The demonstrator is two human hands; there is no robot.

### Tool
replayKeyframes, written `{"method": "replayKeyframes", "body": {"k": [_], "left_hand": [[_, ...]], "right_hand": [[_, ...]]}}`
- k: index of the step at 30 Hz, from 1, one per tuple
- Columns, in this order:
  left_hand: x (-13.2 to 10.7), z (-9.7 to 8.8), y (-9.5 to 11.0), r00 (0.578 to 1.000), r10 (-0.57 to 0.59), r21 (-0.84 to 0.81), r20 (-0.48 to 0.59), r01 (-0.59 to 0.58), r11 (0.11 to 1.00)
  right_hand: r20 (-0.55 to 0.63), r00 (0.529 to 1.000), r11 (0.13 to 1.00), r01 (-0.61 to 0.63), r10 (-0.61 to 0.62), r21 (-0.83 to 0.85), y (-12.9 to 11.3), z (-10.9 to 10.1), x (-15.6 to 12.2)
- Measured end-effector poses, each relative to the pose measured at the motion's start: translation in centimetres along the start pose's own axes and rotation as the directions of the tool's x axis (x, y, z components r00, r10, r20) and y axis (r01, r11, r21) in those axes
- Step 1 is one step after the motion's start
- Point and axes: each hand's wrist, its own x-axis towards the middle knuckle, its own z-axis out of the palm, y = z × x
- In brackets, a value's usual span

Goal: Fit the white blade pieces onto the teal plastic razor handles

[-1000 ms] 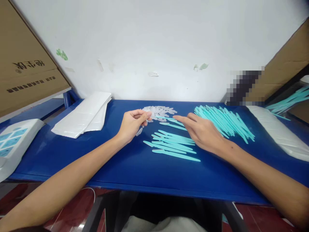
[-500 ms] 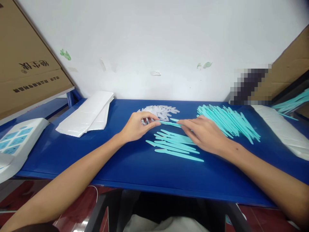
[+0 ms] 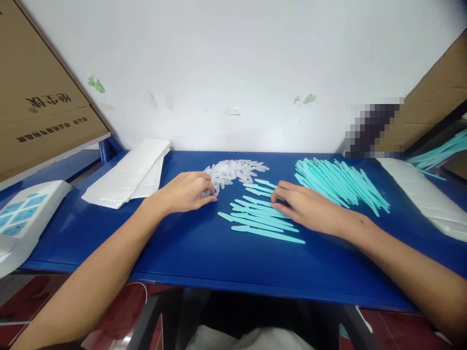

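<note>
Several turquoise eyebrow razors lie spread in a row on the blue table, their narrow ends pointing left. My right hand is over the upper part of this row, fingers curled, thumb and forefinger closed about one razor. At the near-left edge of a heap of small clear plastic caps is my left hand. Its fingers are bent, with a gap between thumb and forefinger; the other fingertips are partly hidden. A larger pile of turquoise razors lies beyond my right hand.
White bags lie at the back left, beside a white tray-like object with blue panels. Cardboard boxes flank the table. A white padded packet is at the right; a white wall stands behind.
My left hand has let go of the razor that both hands held and moved left to the caps. That razor now lies in the upper row. My right hand has moved slightly nearer.
</note>
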Motion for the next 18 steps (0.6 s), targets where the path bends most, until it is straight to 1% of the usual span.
{"method": "replayKeyframes", "body": {"k": [2, 4, 5, 6, 7, 8, 9, 10, 11, 12, 13, 14, 16, 18], "left_hand": [[0.0, 0.2, 0.2, 0.999, 0.005, -0.066, 0.037, -0.002, 0.998], [0.1, 0.4, 0.5, 0.999, 0.025, -0.149, 0.039, -0.018, 0.989], [0.1, 0.5, 0.7, 0.999, 0.04, -0.19, 0.014, -0.037, 0.981], [0.2, 0.7, 0.9, 0.998, 0.047, -0.235, -0.047, -0.057, 0.97], [0.4, 0.8, 1.3, 0.989, 0.029, -0.288, -0.146, -0.071, 0.955], [0.6, 0.9, 1.7, 0.962, -0.023, -0.355, -0.271, -0.078, 0.932], [0.8, 1.0, 2.2, 0.913, -0.107, -0.439, -0.394, -0.085, 0.895], [1.1, 1.1, 2.7, 0.846, -0.212, -0.534, -0.489, -0.097, 0.84], [1.3, 1.3, 3.2, 0.782, -0.319, -0.629, -0.535, -0.118, 0.768], [1.6, 1.4, 3.7, 0.74, -0.405, -0.715, -0.537, -0.145, 0.684], [1.8, 1.5, 4.1, 0.723, -0.463, -0.785, -0.512, -0.175, 0.595], [2.0, 1.7, 4.5, 0.726, -0.498, -0.837, -0.475, -0.198, 0.51], [2.2, 2.0, 5.0, 0.749, -0.528, -0.903, -0.4, -0.223, 0.368], [2.2, 2.3, 5.2, 0.778, -0.527, -0.933, -0.343, -0.219, 0.285]], "right_hand": [[0.047, 0.999, 0.999, -0.024, 0.022, 0.049, 0.2, -0.2, -0.2], [0.041, 0.999, 0.999, 0.007, -0.009, 0.05, 0.2, -0.4, -0.2], [0.016, 0.999, 0.999, 0.035, -0.036, 0.038, 0.1, -0.5, -0.2], [-0.022, 0.998, 0.998, 0.06, -0.059, 0.026, 0.1, -0.6, -0.1], [-0.066, 0.995, 0.997, 0.074, -0.072, 0.021, -0.1, -0.7, -0.1], [-0.112, 0.991, 0.997, 0.075, -0.072, 0.026, -0.2, -0.7, 0.0], [-0.156, 0.986, 0.997, 0.067, -0.06, 0.042, -0.3, -0.7, 0.1], [-0.191, 0.981, 0.996, 0.054, -0.041, 0.066, -0.5, -0.7, 0.1], [-0.218, 0.976, 0.995, 0.042, -0.021, 0.093, -0.6, -0.6, 0.1], [-0.235, 0.972, 0.992, 0.037, -0.008, 0.121, -0.7, -0.5, 0.1], [-0.247, 0.969, 0.988, 0.044, -0.006, 0.147, -0.8, -0.3, 0.1], [-0.259, 0.966, 0.984, 0.057, -0.012, 0.167, -0.8, -0.2, 0.1], [-0.292, 0.956, 0.981, 0.093, -0.039, 0.172, -0.8, 0.1, 0.1], [-0.323, 0.944, 0.983, 0.113, -0.061, 0.146, -0.8, 0.2, 0.2]]}}
